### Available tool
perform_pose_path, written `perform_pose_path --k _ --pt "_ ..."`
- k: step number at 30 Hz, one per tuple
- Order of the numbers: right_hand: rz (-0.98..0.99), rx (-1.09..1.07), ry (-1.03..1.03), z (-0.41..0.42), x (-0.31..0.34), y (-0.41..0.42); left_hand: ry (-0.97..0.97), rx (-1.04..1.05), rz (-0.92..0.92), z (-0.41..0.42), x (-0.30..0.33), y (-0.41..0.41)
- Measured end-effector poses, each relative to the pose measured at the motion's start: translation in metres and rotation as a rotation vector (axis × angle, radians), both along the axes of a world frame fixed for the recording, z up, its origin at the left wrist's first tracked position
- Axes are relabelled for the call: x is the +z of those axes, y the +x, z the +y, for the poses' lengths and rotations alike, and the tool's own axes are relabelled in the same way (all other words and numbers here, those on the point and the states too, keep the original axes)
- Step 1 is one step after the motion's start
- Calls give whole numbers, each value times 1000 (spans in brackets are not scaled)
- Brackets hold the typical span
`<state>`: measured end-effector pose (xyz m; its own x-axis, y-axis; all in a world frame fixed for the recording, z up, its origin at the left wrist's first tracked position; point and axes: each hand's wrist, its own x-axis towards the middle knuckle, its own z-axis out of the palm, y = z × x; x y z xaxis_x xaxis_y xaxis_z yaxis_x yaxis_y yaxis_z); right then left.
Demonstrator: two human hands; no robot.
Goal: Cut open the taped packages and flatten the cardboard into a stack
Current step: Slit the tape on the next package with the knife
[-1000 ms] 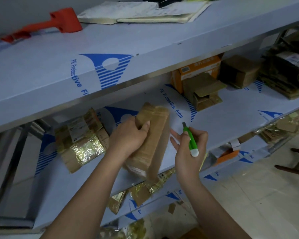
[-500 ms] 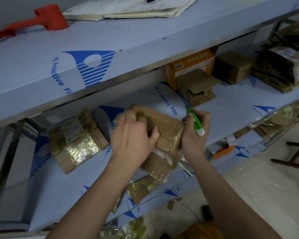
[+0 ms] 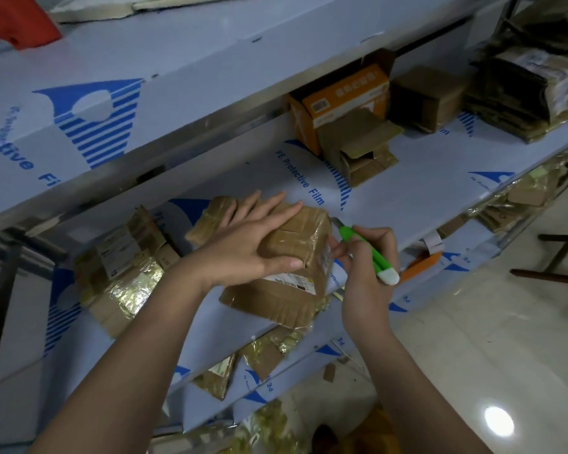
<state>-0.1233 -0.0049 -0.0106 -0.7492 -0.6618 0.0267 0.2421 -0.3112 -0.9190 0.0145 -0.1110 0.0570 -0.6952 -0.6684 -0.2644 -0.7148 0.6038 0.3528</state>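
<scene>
A brown taped cardboard package with a white label on its near side lies on the middle shelf. My left hand rests flat on top of it, fingers spread, thumb at the near edge. My right hand grips a green utility knife with a white end cap. The knife's blade tip sits at the package's upper right corner.
A flattened stack with gold foil lies to the left on the same shelf. An open brown box, an orange box and more cartons stand behind. The upper shelf overhangs. A red tool lies on it. Foil scraps sit on the lower shelf.
The package went from held upright to lying flat on the shelf under my left hand. My right hand brought the knife's blade to its right corner.
</scene>
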Motion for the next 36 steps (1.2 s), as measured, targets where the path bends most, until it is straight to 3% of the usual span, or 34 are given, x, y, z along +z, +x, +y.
perform_pose_path --k 9,17,25,30,34,36 --pt "15 10 15 -5 4 1 -179 62 123 7 -13 -3" --pt "59 69 30 -7 6 0 -71 38 101 7 -10 2" --pt "184 139 3 10 -2 5 -65 50 113 6 -11 2" --pt "152 272 -76 22 -10 3 -78 49 114 8 -10 1" --pt "-21 88 -184 27 -15 -5 -28 53 128 4 -7 4" --pt "-27 -63 -93 25 -18 -16 0 55 125 2 -3 5"
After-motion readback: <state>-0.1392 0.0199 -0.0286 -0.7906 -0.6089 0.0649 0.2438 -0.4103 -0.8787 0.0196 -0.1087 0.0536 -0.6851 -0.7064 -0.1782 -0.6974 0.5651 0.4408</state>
